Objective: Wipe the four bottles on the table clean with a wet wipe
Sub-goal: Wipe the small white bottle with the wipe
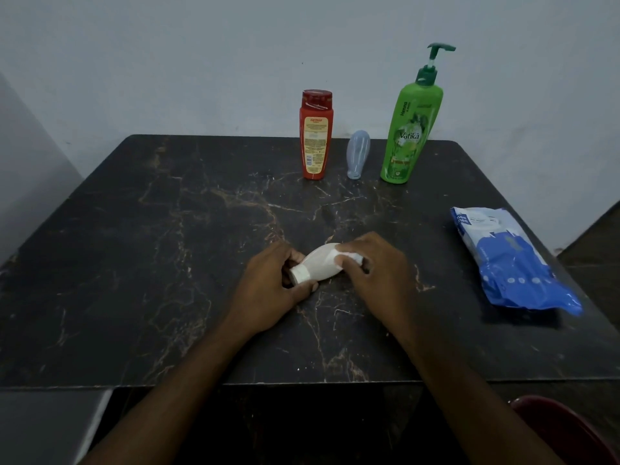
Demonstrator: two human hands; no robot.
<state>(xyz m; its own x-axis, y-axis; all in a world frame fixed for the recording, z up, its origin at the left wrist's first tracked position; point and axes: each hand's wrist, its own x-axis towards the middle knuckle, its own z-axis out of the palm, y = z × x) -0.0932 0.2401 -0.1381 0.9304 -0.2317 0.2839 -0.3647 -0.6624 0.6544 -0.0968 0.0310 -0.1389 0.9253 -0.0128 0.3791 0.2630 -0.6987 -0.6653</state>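
Small white bottle (317,265) lying on its side betw. both hands, long axis running cap-left to base-right, low over table (167,246). Left hand (271,283) curled round cap end, pinching neck. Right hand (372,266) closed over base end, fingers pressing wet wipe (349,256) onto body. Next rub prob. runs along axis, R to L. Red bottle (314,135), clear bottle (357,155), green pump bottle (409,129) upright well beyond hands; wipes pack (510,260) off to R.

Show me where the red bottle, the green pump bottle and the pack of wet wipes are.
red bottle (314,139): head view, on its yellow back label.
green pump bottle (407,135): head view, on the front label.
pack of wet wipes (513,263): head view, on the blue middle of the wrapper.
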